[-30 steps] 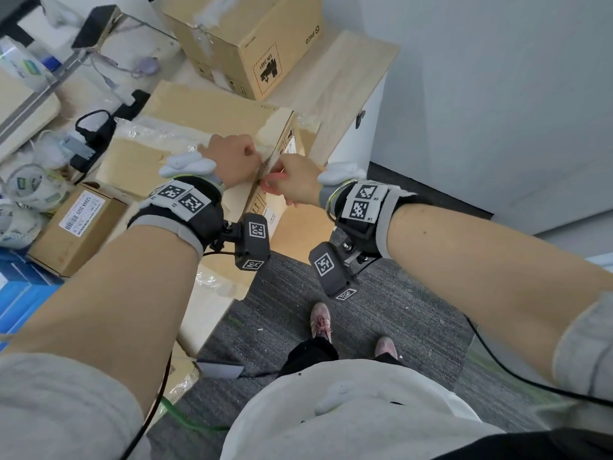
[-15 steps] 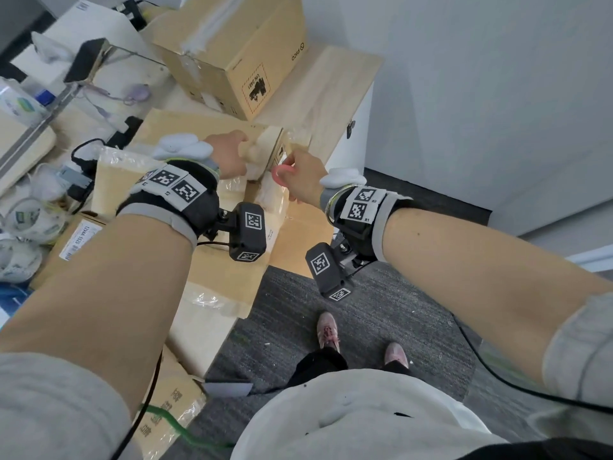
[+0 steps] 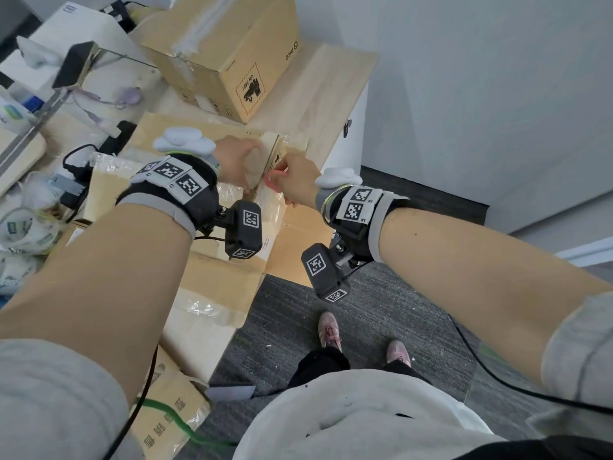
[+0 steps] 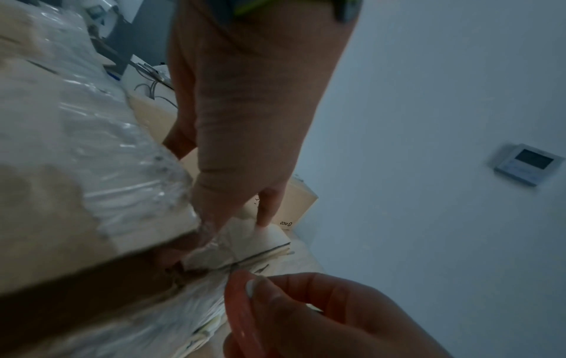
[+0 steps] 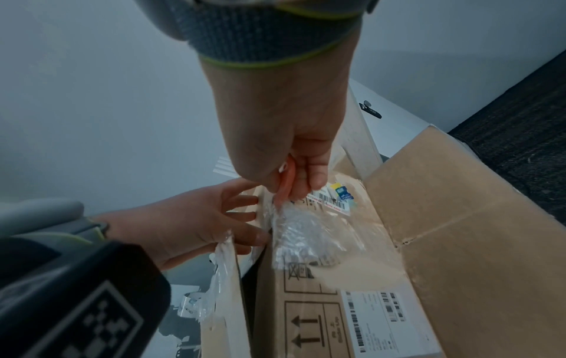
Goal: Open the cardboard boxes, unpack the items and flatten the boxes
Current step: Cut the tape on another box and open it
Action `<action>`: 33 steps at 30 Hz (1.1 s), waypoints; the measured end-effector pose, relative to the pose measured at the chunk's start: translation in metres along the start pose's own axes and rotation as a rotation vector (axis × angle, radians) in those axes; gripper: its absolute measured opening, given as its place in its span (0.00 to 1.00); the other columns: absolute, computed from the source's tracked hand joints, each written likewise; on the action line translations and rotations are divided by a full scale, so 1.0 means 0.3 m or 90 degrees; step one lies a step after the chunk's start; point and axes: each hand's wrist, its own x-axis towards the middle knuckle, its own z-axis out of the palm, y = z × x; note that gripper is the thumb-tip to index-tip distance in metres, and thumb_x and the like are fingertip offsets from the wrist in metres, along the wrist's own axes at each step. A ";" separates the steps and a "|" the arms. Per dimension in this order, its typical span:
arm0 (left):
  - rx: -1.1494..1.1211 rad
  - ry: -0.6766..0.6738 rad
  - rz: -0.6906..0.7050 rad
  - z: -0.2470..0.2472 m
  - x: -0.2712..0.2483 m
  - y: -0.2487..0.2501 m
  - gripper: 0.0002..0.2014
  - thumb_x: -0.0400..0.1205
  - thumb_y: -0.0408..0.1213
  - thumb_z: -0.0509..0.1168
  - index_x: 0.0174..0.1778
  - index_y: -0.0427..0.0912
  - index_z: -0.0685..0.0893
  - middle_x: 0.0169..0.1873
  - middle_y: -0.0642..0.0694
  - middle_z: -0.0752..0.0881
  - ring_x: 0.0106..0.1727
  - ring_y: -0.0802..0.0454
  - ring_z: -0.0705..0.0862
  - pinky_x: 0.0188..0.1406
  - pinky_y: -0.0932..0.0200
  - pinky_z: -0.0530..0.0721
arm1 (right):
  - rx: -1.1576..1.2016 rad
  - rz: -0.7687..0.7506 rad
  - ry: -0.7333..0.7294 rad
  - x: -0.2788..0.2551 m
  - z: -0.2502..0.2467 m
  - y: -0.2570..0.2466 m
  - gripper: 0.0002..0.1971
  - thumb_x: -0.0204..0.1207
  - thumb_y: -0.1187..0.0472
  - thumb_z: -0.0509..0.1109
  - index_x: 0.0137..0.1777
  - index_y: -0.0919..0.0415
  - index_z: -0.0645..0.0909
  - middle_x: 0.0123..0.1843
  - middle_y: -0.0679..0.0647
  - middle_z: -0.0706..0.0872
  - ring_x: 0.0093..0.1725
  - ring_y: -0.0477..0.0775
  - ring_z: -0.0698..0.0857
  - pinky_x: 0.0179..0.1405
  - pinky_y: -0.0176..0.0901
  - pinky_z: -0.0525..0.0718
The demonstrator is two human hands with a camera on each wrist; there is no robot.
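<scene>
The cardboard box (image 3: 212, 273) lies on the desk (image 3: 335, 94), long axis running 6 to 12 o'clock. Left hand (image 3: 237, 161) grips the lifted flap (image 3: 262, 151) at the far corner. Right hand (image 3: 295, 180), just beside at 3 o'clock, pinches a pink cutter (image 3: 271, 180) against the clear tape (image 5: 294, 225); it is nearer the seam.

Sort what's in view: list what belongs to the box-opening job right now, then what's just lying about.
Job in hand:
- taped cardboard box
- its top flap, held by the left hand
- clear tape over the seam
- pink cutter, held in the right hand
- second sealed box, waiting behind

Lying about:
- small labelled carton
- black cables
- tape rolls
</scene>
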 end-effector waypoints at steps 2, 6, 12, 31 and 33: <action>-0.012 0.010 0.016 0.006 -0.005 -0.004 0.41 0.72 0.35 0.76 0.79 0.44 0.65 0.71 0.40 0.76 0.68 0.40 0.76 0.65 0.50 0.76 | -0.018 -0.012 -0.016 -0.002 0.001 -0.003 0.06 0.80 0.71 0.56 0.46 0.67 0.74 0.29 0.61 0.77 0.15 0.49 0.74 0.10 0.31 0.69; -0.016 0.025 0.027 0.007 -0.016 -0.007 0.38 0.74 0.33 0.73 0.79 0.45 0.65 0.71 0.43 0.76 0.69 0.41 0.76 0.65 0.51 0.75 | -0.039 -0.006 -0.020 0.017 0.005 0.000 0.09 0.81 0.69 0.57 0.42 0.66 0.76 0.26 0.59 0.77 0.07 0.42 0.70 0.08 0.30 0.69; -0.022 0.020 0.028 0.008 -0.024 -0.006 0.33 0.76 0.32 0.70 0.77 0.43 0.68 0.70 0.42 0.77 0.67 0.40 0.77 0.61 0.52 0.76 | -0.047 0.002 -0.053 0.021 -0.011 -0.004 0.13 0.83 0.66 0.60 0.36 0.64 0.76 0.17 0.52 0.76 0.07 0.41 0.70 0.10 0.29 0.70; -0.097 0.058 0.007 0.024 -0.045 -0.013 0.32 0.78 0.34 0.69 0.79 0.46 0.68 0.76 0.45 0.73 0.74 0.43 0.73 0.68 0.54 0.71 | -0.073 -0.008 -0.040 0.032 0.003 -0.012 0.11 0.84 0.65 0.59 0.45 0.70 0.80 0.18 0.55 0.81 0.08 0.44 0.72 0.11 0.29 0.71; -0.099 0.067 0.004 0.022 -0.048 -0.012 0.31 0.78 0.35 0.70 0.78 0.47 0.69 0.74 0.45 0.74 0.72 0.43 0.74 0.67 0.53 0.72 | -0.074 -0.016 -0.055 0.032 -0.002 -0.007 0.12 0.84 0.63 0.60 0.47 0.69 0.82 0.29 0.59 0.84 0.10 0.43 0.73 0.13 0.30 0.73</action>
